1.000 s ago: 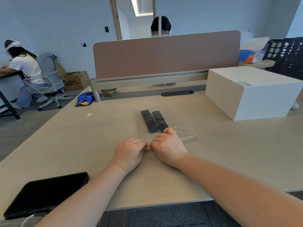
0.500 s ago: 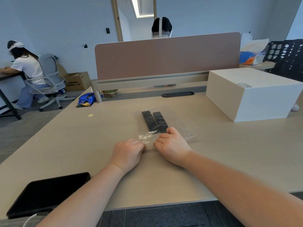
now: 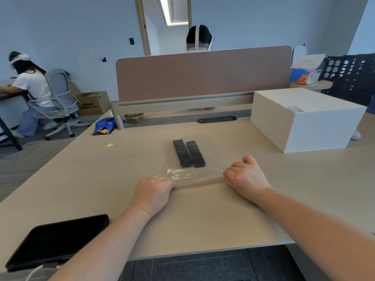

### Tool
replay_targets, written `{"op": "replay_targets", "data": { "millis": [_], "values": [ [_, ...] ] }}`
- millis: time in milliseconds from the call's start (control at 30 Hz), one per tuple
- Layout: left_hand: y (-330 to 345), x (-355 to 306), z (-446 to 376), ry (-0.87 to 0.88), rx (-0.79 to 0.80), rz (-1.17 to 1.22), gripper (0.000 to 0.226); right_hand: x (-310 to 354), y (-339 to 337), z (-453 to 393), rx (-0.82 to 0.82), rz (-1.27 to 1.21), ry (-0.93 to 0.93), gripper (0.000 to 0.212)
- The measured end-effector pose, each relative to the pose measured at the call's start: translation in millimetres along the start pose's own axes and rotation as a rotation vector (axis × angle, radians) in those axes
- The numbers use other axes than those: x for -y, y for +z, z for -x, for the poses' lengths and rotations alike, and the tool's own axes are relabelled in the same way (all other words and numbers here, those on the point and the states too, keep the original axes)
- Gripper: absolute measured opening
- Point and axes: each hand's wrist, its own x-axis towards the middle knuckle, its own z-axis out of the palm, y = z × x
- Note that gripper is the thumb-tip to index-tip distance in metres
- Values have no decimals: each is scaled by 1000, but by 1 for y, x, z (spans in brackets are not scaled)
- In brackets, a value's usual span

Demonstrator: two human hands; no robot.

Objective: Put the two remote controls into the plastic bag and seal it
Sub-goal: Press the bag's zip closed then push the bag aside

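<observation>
Two black remote controls, one on the left [image 3: 181,152] and one on the right [image 3: 195,154], lie side by side inside a clear plastic bag [image 3: 211,159] flat on the desk. The bag's near edge faces me. My left hand [image 3: 152,193] pinches the near left corner of the bag with closed fingers. My right hand [image 3: 246,177] presses on the near right corner, fingers curled. The strip of the bag's mouth stretches between my two hands.
A white box [image 3: 304,120] stands at the right. A black tablet [image 3: 56,240] lies at the near left edge. A brown divider panel [image 3: 203,74] closes the far side, with a blue snack packet [image 3: 104,124] near its post. Two people sit beyond.
My right hand has slid to the right along the bag's near edge, away from my left hand. The left hand stays at the left corner. The remotes have not moved.
</observation>
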Motion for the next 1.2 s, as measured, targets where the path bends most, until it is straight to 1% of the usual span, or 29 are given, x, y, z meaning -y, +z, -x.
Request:
{"op": "replay_targets", "data": {
  "millis": [200,267,400,500,533,567,600,633,667,700,733,767,833,900,1000,1067,1100,1200],
  "values": [
    [4,1,-1,-9,1,-24,35,-12,4,11,159,-71,89,32],
    [5,1,-1,-4,1,-28,36,-12,5,10,189,-113,127,35],
    [4,0,0,1,-13,-28,36,-14,6,12,206,-158,193,43],
    [1,-1,0,9,-31,10,36,-17,8,15,213,-184,218,45],
    [1,-2,0,15,-34,24,36,-18,7,15,217,-172,219,43],
    [0,-2,0,17,-34,35,36,-18,5,14,195,-151,181,36],
    [-1,-2,0,15,-29,49,36,-18,2,14,197,-183,172,24],
    [-1,-2,1,9,-24,70,36,-19,2,13,177,-235,195,6],
    [0,-1,3,0,-14,95,35,-20,-1,13,246,-302,254,14],
    [0,1,5,-10,6,123,35,-21,-5,14,327,-364,310,29],
    [0,3,7,-19,21,153,37,-23,-7,14,371,-408,377,40],
    [0,3,8,-28,28,186,39,-24,-9,13,384,-442,440,48],
    [-2,3,7,-49,8,272,45,-27,-9,3,363,-563,602,53],
    [-5,1,4,-120,4,376,53,-27,-5,-14,371,-703,743,49],
    [-8,3,-4,-272,10,462,63,-24,4,-43,402,-848,832,44],
    [-6,7,-13,-386,-28,464,58,-22,8,-61,418,-920,873,42],
    [-3,9,-18,-439,-29,451,52,-20,10,-69,419,-937,890,40],
    [13,16,-30,-548,55,352,35,-16,14,-87,437,-869,880,36]
  ]
}}
